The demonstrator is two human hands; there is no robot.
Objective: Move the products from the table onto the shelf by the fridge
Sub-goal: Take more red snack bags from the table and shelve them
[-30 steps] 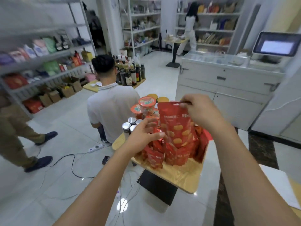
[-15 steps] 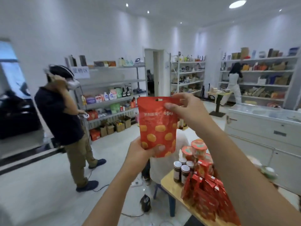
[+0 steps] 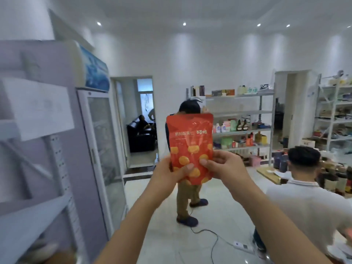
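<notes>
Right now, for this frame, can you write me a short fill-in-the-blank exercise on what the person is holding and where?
The pouch held up is mostly ____ in colour.
The left hand and right hand grip it near its ____ edge.
The glass-door fridge stands to the pouch's ____.
Missing words: red; bottom; left.

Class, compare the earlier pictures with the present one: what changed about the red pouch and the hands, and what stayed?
The red foil snack pouch with orange dots has been lifted off the wooden table and carried towards the glass-door fridge. The right hand has slid from its top edge to its lower right side. Unchanged: the left hand at its lower left, the pouch upright.
</notes>
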